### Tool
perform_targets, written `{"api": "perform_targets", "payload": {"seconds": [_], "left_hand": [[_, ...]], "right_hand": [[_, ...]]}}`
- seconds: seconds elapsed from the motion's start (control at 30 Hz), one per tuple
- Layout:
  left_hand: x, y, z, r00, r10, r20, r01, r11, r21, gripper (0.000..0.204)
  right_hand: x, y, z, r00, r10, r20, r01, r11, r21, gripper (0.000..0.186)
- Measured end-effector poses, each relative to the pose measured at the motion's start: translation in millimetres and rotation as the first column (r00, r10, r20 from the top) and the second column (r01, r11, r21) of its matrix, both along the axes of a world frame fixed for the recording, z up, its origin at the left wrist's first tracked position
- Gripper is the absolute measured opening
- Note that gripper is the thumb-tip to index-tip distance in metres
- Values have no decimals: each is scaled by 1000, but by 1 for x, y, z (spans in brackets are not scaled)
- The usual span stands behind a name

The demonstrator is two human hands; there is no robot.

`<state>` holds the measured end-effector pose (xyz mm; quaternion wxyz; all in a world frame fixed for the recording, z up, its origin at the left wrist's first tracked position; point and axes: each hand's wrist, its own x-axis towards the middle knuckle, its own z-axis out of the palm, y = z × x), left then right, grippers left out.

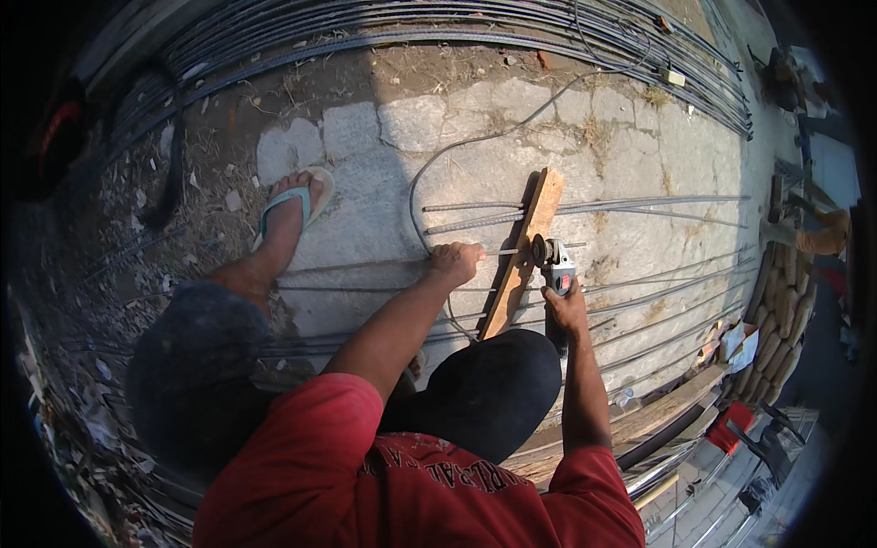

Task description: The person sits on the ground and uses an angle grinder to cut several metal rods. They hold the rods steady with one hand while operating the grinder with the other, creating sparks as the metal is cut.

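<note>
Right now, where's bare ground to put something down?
Bare concrete lies between the sandalled foot and the cable, and between the cable and the far end of the plank. It's crowded around the grinder, with steel rods and the right hand.

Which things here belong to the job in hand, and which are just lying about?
In use:
angle grinder in right hand
thin rod in left hand
wooden plank underneath

Apparently just lying about:
long rods at top
stacked sacks at right

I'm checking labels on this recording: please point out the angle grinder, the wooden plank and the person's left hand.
Angle grinder [556,274]: head view, on its grey body.
Wooden plank [517,278]: head view, on its upper face.
Left hand [453,263]: head view, on the back of the hand.
</note>
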<state>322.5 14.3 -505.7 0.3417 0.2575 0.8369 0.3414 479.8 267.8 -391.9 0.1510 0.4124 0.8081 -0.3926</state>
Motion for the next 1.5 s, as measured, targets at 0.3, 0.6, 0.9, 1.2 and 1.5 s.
{"api": "perform_targets", "payload": {"seconds": [0.3, 0.6, 0.9, 1.2, 1.5], "left_hand": [[-4, 1, 9, 993, -37, 116, 47, 995, -83, 25], [-6, 0, 8, 993, -68, 94, 73, 996, -57, 25], [-9, -1, 14, 988, -67, 141, 80, 992, -93, 27], [-13, 1, 19, 980, -99, 170, 121, 984, -130, 27], [-15, 2, 23, 969, -109, 221, 146, 977, -158, 29]], "right_hand": [[17, 0, -16, 999, 3, -35, -2, 1000, 15, 49], [21, -2, -17, 999, 0, -35, 1, 999, 38, 49], [21, -2, -14, 999, 18, -27, -17, 999, 51, 46], [11, 1, -13, 999, -33, 33, 33, 999, 14, 54], [-14, -7, 2, 997, -17, 72, 16, 1000, 16, 57]]}}
